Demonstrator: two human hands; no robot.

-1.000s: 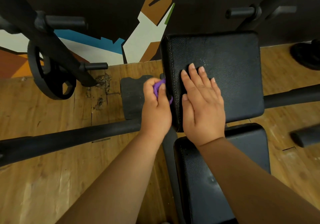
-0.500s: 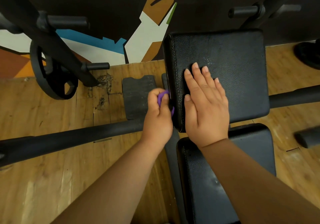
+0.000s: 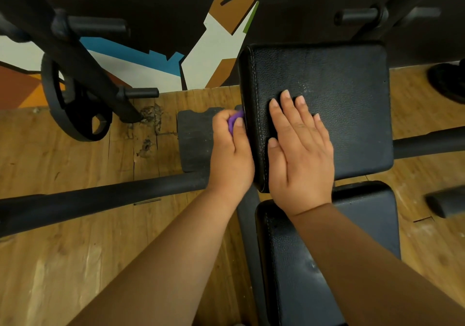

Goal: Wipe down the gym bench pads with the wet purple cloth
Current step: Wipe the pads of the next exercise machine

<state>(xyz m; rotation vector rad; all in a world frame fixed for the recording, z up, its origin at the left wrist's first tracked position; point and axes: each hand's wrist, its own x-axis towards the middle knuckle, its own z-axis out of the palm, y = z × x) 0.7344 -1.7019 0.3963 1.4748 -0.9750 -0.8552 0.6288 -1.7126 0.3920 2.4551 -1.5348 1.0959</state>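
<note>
"So where's the purple cloth (image 3: 233,121)?"
"Bunched in the left hand (image 3: 230,154) — its fingers (image 3: 220,129) curl round it, pressing it to the left edge of the upper pad (image 3: 339,86)."
"And the right hand (image 3: 302,154)?"
"Flat on that pad's top, near the left edge — straight, holding nothing."
</note>
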